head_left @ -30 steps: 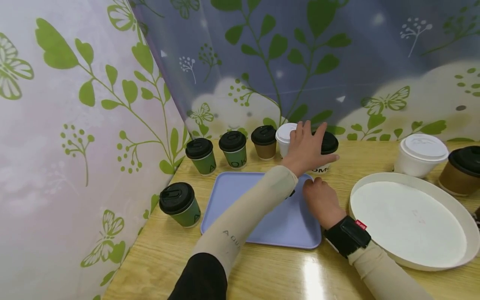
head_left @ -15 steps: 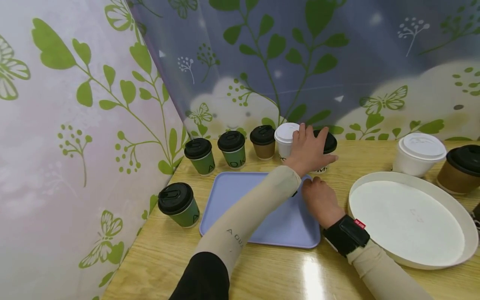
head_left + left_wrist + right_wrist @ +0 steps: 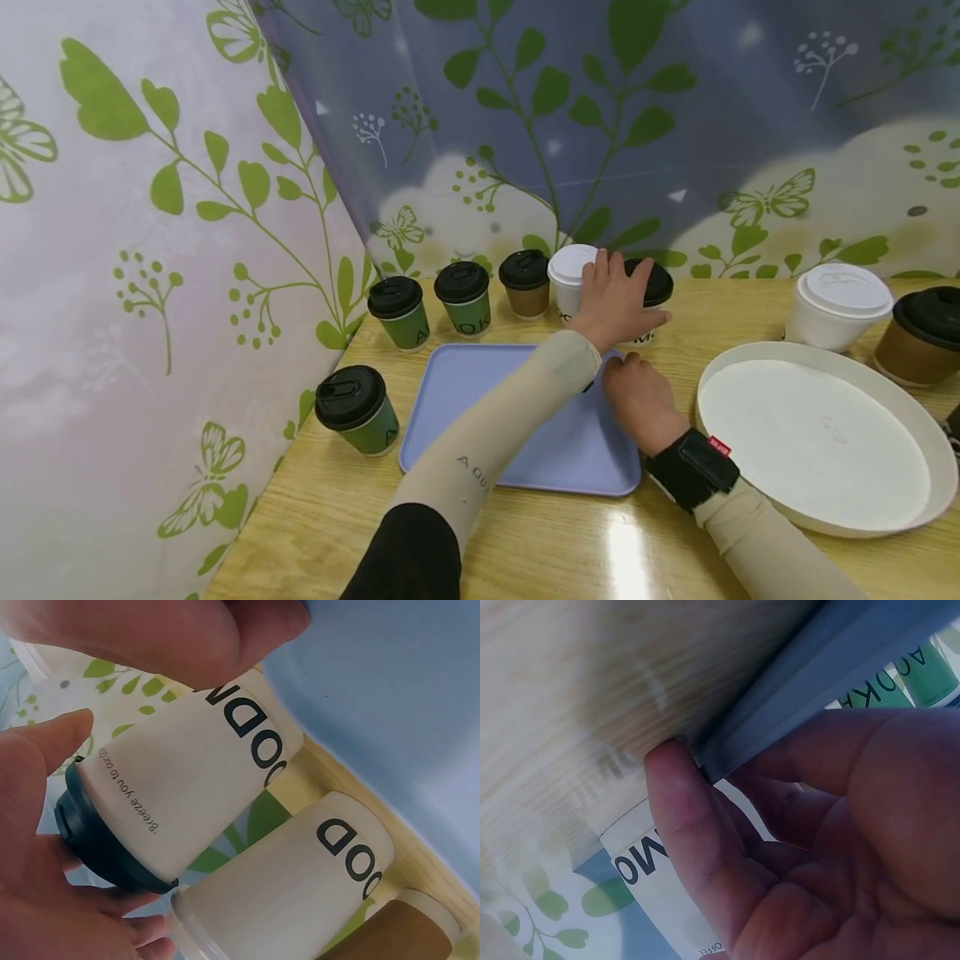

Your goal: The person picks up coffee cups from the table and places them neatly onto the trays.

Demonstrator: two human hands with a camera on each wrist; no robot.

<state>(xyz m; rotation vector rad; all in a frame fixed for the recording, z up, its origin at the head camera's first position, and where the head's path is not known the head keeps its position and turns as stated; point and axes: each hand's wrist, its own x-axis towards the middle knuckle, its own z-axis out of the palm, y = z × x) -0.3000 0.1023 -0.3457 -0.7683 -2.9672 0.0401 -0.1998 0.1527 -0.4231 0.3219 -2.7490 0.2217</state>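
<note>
In the head view, I see the left hand [image 3: 613,302] of the person over the white cup with black lid [image 3: 660,285]; its fingers are spread and the thumb points out to the right. Just left of this hand stands the white cup with white lid [image 3: 567,287], then a brown cup [image 3: 527,293], and further left two green cups [image 3: 462,303]. The right hand [image 3: 641,400] is nearer to the person, at the far right corner of the blue-purple tray [image 3: 570,454], which lies on the wooden table [image 3: 300,533], partly under the left forearm. One more green cup [image 3: 360,408] stands left of the tray, well apart from both hands. On the right of the right hand is a round white tray [image 3: 817,442], and behind it another white cup [image 3: 836,310] and another brown cup [image 3: 921,340].

In the left wrist view, the left fingers lie against the black lid, but the thumb is apart from the cup wall, so the hand is loosely around the top. How strongly it presses, I cannot tell.

In the right wrist view, the right thumb and finger are clamped on the tray edge, one on each side. A white cup with dark letters appears just beyond these fingers; green cups show past the tray.
</note>
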